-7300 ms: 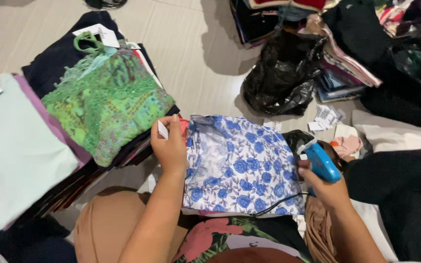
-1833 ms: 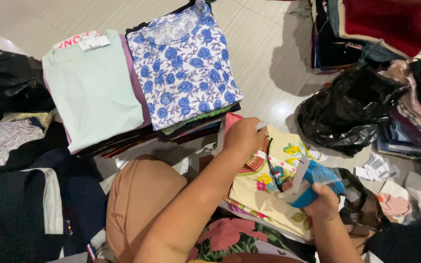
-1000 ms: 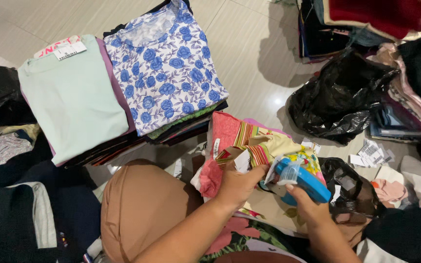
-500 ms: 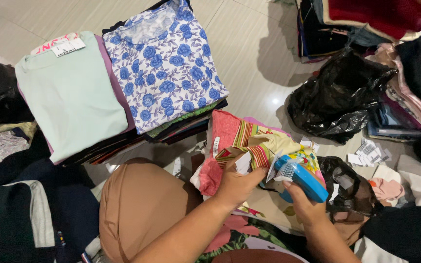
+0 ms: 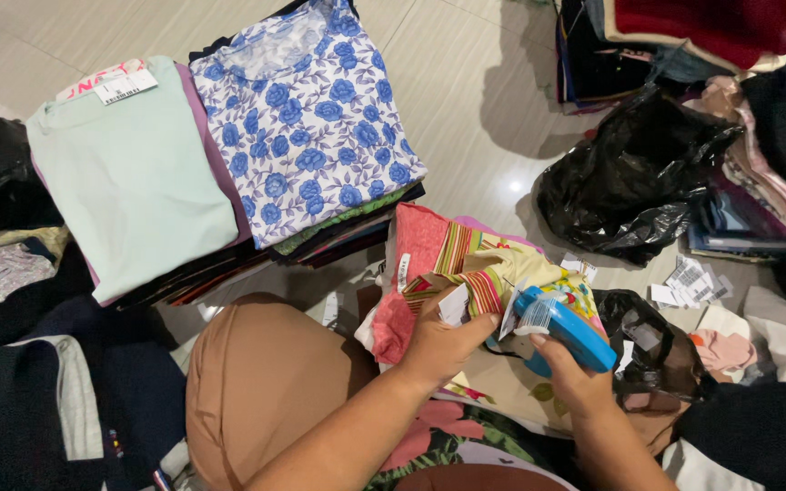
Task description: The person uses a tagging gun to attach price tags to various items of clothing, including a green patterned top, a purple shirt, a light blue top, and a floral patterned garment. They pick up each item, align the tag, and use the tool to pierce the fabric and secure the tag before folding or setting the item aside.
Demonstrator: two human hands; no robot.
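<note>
My left hand (image 5: 443, 341) pinches a small white paper tag (image 5: 454, 306) against the collar of a folded pink, striped and yellow garment (image 5: 466, 264) lying in front of me. My right hand (image 5: 570, 377) grips a blue tagging gun (image 5: 561, 332), its tip pointing left at the tag, almost touching it. Behind the garment stand two piles of folded clothes: one topped by a white top with blue flowers (image 5: 307, 118), one topped by a pale green top (image 5: 129, 177) with a paper tag.
A crumpled black plastic bag (image 5: 634, 182) lies on the tiled floor to the right, with loose white tags (image 5: 693, 284) beside it. Stacked clothes (image 5: 684, 45) fill the upper right corner. Dark garments (image 5: 20, 391) lie at the left. A second black bag (image 5: 652, 355) sits near my right hand.
The blue flowered top went from my lap onto the pile. I pulled the pink and yellow garment up, raised its collar with a tag, and brought the tagging gun to it.
</note>
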